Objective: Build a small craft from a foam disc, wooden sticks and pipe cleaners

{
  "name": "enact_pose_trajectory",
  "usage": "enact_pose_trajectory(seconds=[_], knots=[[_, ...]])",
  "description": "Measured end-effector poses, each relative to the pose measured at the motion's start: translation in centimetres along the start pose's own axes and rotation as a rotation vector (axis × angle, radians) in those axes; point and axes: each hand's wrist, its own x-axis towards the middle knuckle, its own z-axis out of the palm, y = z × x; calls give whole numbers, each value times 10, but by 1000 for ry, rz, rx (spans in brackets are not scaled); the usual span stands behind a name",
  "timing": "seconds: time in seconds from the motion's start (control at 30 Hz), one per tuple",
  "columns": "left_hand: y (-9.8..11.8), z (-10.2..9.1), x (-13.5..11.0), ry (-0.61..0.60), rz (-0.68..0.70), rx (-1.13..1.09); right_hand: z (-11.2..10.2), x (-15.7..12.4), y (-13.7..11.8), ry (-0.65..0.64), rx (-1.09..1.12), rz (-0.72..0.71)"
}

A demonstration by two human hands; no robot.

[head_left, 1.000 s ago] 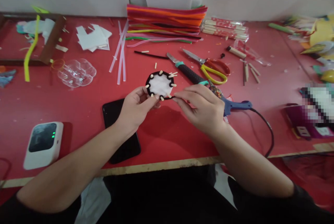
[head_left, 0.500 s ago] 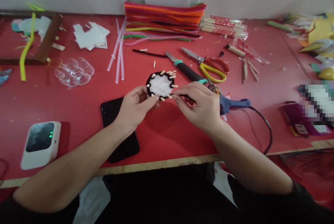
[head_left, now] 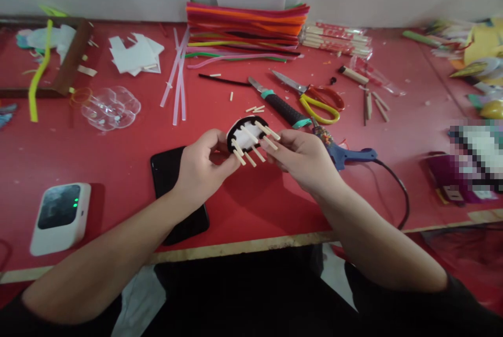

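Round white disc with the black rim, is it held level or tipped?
Tipped: the round white disc shows as a narrow, slanted oval, and its pale wooden sticks point down and right in the picture.

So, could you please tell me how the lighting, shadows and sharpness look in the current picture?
Head view: fairly diffuse light, with a soft shadow on the red tabletop below the black-rimmed disc and right hand; head view: softness overall, the print on the wrapped sticks too blurred to read, and a pixelated patch hiding something near the right edge.
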Motion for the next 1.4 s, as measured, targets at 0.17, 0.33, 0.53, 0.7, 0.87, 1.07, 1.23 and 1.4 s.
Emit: enact_pose_trajectory(seconds=[0.17, 0.33, 0.53, 0.7, 0.87, 1.07, 1.23, 1.4], knots=[[5, 1, -1, 125, 62, 164, 10, -5, -6, -4, 514, 234], [5, 2, 0, 184, 113, 258, 18, -11, -8, 76, 439, 170], [6, 3, 0, 189, 135, 287, 20, -18, -5, 147, -65, -201], [5, 4, -1, 196, 94, 249, 25, -23, -3, 221, -318, -442], [2, 5, -1, 170, 30, 142, 27, -24, 2, 311, -566, -715], [-4, 6, 4, 110, -67, -108, 25, -23, 6, 359, -715, -843], [-9, 8, 7, 74, -147, -329, 24, -22, 10, 312, -718, -919], [-7, 10, 8, 67, -203, -447, 23, -19, 11, 250, -688, -968]])
